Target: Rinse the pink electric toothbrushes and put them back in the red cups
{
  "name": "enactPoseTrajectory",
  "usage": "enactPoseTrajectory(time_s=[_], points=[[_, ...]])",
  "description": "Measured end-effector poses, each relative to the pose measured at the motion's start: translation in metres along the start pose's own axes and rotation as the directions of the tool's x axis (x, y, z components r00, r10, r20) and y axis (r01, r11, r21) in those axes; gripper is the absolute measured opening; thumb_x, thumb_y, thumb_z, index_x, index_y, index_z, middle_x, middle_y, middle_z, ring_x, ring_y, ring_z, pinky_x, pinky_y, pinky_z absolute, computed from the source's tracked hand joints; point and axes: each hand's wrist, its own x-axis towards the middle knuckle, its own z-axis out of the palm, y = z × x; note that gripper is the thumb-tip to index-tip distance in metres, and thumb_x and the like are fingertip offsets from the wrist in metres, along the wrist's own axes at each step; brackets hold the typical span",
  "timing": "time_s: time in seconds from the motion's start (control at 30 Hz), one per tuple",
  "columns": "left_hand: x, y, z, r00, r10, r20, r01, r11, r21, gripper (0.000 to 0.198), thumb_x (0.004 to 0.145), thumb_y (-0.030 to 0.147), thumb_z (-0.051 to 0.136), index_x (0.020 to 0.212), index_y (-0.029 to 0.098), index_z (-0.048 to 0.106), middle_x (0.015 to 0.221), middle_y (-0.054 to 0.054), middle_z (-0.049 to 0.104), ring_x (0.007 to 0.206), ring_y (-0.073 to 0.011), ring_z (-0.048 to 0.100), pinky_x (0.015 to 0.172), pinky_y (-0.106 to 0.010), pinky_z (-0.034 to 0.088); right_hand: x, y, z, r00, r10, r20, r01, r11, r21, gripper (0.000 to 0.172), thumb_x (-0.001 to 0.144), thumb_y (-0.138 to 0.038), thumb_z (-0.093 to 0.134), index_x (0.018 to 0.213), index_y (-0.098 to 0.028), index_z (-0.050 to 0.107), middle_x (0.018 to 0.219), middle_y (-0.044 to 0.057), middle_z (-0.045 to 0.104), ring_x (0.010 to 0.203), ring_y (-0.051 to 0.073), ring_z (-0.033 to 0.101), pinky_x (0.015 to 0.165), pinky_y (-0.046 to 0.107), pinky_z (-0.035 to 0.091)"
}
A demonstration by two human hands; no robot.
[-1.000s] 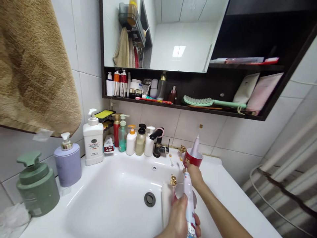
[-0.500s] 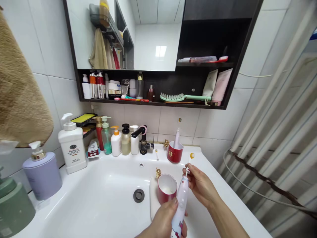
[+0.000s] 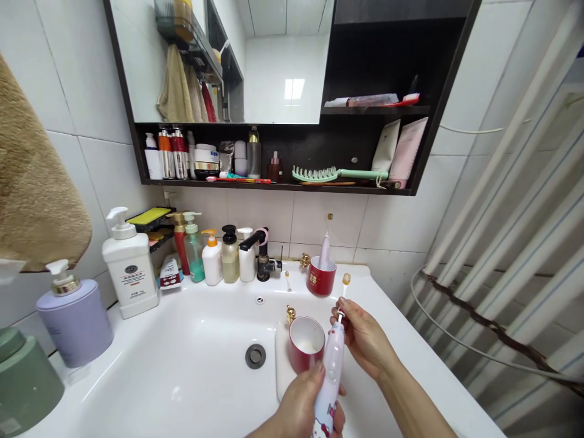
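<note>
My left hand point(image 3: 303, 398) is wrapped round the pale handle of an electric toothbrush point(image 3: 332, 365), which has a cartoon print near its base. At the handle's top, the fingers of my right hand point(image 3: 362, 334) pinch a toothbrush head point(image 3: 345, 283) with amber bristles pointing up. A metal shaft shows between handle and head; how far the head sits on it is hidden by my fingers. Just left of the handle stands a red cup point(image 3: 301, 358), white inside, with a gold figure on its handle. Behind my right hand, a second red cup point(image 3: 320, 283) holds another electric toothbrush point(image 3: 325, 254).
The white sink point(image 3: 196, 365) has a drain point(image 3: 255, 356) and a black faucet point(image 3: 262, 255). Another small brush head point(image 3: 287, 280) lies on the back ledge. Several pump bottles point(image 3: 212, 261) line the left. A dark cabinet point(image 3: 374, 190) hangs above; pipes point(image 3: 511, 255) run at right.
The brush head in my right hand has turned, its bristles now facing more toward me, and shifted slightly left with the hand. The view has moved a little; my left hand keeps its hold.
</note>
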Motion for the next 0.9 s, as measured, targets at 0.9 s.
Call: enactPoseTrajectory(time_s=[0.9], points=[[-0.0003,0.0024,0.0015,0.999,0.051,-0.003,-0.051,0.997,-0.056,0.062,0.050,0.070,0.023,0.068,0.013,0.038,0.038,0.003,0.040,0.025,-0.0053,0.034,0.029,-0.019,0.021,-0.0063,0.0038,0.0104,0.999,0.005,0.044,0.004,0.980,-0.197,0.021,0.065,-0.036,0.044,0.058,-0.017,0.047,0.048,-0.003,0.047,0.045,0.007,0.040,0.043,0.018,0.030]])
